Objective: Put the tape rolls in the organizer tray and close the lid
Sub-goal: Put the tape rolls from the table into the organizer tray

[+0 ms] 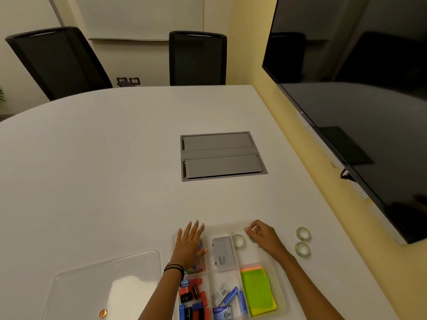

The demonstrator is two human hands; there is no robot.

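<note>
A clear organizer tray [280, 294] with several compartments lies at the near edge of the white table. One tape roll [238, 241] lies in its far right compartment. My right hand [263, 236] hovers over that compartment, fingers curled on a small greenish tape roll [252, 239] that is mostly hidden. Two more tape rolls lie on the table right of the tray: one [303, 233] farther, one [302, 249] nearer. My left hand [188, 244] rests flat, fingers spread, on the tray's far left compartment. The clear lid [104, 285] lies flat to the left.
The tray also holds coloured clips, a grey stapler box [223, 252], sharpeners, staple boxes and green sticky notes [257, 289]. A grey cable hatch [221, 155] is set into the table [92, 158]. A large dark screen [358, 100] hangs at the right; two black chairs stand beyond.
</note>
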